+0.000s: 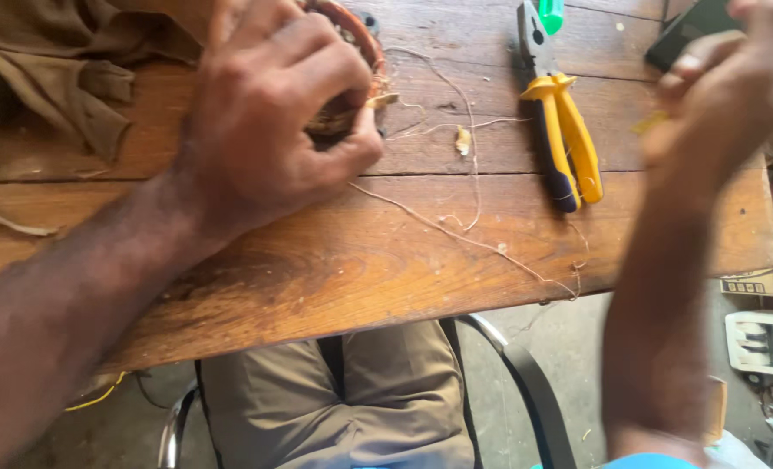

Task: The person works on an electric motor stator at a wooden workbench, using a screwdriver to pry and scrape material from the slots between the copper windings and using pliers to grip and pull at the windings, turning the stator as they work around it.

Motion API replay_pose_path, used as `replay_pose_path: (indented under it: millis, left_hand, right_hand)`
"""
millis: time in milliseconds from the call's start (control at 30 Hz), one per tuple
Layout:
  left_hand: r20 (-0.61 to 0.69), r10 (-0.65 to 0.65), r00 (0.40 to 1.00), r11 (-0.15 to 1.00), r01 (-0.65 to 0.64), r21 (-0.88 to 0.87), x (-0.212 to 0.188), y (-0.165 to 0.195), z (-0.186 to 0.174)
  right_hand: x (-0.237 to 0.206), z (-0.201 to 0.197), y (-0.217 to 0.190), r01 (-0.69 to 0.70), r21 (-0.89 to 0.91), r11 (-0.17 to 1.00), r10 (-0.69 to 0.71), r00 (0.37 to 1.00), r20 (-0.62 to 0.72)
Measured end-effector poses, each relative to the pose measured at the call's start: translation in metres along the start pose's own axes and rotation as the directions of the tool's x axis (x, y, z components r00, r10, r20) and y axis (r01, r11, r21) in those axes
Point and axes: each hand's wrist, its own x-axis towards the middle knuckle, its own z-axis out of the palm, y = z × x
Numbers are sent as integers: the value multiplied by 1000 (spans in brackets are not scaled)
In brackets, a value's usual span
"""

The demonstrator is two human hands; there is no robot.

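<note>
My left hand (269,113) is clenched around a round reddish-brown wound coil (360,39) resting on the wooden table (334,260); most of the coil is hidden under my fingers. My right hand (730,82) is raised at the right, blurred, with its fingers pinched together; a small yellowish bit shows beside them, too blurred to identify. A thin pale string (456,230) trails from the coil across the boards toward the table's front edge.
Yellow-handled pliers (560,122) lie on the table between my hands. A brown cloth (65,61) sits at the far left, a dark object (686,30) at the far right. Below are my knees, a metal chair frame (525,382) and a small white device (764,340) on the floor.
</note>
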Motion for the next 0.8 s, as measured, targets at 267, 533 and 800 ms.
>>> replay_pose_path:
  millis: [267, 533, 800]
  left_hand:
    - [-54, 38, 998, 998, -35, 52, -1, -1, 5]
    - [-37, 59, 998, 995, -56, 78, 3, -2, 3]
    - [-5, 41, 999, 996, -40, 81, -2, 0, 2]
  right_hand:
    - [93, -180, 41, -353, -129, 927, 315, 917, -247]
    - [85, -184, 31, -392, -132, 910, 395, 919, -8]
    - [108, -179, 55, -458, -164, 874, 458, 888, -39]
